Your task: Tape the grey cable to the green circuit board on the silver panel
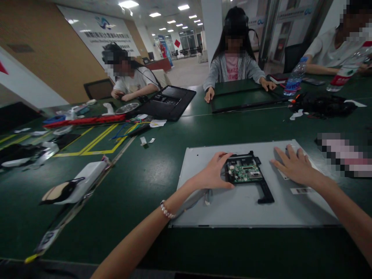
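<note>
A flat grey metal panel (215, 211), like the back of a display, lies on the green table in front of me. On it sits a black plastic bracket (266, 190) with a green circuit board (245, 174) inside. My left hand (213, 172) is curved round the bracket's left end, thumb at the near edge and fingers at the far edge. My right hand (295, 164) rests on the panel to the right of the bracket, fingers spread, holding nothing. A white label (300, 190) shows just below it. Thin cables (207, 197) lie near my left wrist.
Opposite, a person's hands (209, 95) touch a black frame (241, 106). A black monitor cover (171, 104) lies at the back left. Bottles (295, 77) and a dark bundle (325, 104) stand back right. A white device (84, 180) lies left.
</note>
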The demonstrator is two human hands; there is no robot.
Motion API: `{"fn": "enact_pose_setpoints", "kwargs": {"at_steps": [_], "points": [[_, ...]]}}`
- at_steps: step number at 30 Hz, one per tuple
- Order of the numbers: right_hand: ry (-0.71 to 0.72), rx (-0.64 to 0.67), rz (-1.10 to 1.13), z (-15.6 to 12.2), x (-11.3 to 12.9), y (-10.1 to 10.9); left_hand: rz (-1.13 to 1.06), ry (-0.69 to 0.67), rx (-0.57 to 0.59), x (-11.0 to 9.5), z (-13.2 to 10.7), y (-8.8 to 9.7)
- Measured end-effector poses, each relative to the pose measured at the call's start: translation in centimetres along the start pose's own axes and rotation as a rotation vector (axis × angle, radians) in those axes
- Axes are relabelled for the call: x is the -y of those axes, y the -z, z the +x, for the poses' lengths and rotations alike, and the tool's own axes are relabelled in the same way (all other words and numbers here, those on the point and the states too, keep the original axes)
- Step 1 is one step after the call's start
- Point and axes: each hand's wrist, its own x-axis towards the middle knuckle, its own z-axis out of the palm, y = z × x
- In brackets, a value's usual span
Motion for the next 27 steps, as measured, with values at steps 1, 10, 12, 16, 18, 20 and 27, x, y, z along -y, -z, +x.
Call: {"fn": "enact_pose_setpoints", "kwargs": {"at_steps": [1, 10, 12, 16, 18, 20, 27], "points": [[-0.010, 0.002, -0.001, 0.0, 0.0, 0.0, 0.002, 0.005, 0.004, -0.1, 0.0, -0.2], [-0.002, -0.023, 0.001, 0.1, -0.3, -0.5, 0.054, 0.016, 0.031, -0.1, -0.6, -0.4], [0.000, -0.023, 0.001, 0.0, -0.2, -0.4, 0.054, 0.015, 0.040, -0.1, -0.8, -0.2], [0.007, -0.009, -0.024, -0.2, 0.3, -0.1, 0.052, 0.008, 0.045, 0.2, -1.0, -0.1], [0.014, -0.004, -0.041, -0.3, 0.4, 0.0, 0.049, 0.000, 0.032, 0.3, -1.1, -0.1], [0.021, -0.008, -0.049, -0.4, 0.5, 0.0, 0.051, -0.001, 0.020, 0.3, -1.1, -0.2], [0.043, -0.057, -0.081, -0.8, 1.0, 0.5, 0.049, 0.007, 0.016, 0.0, -1.2, -0.1]]}}
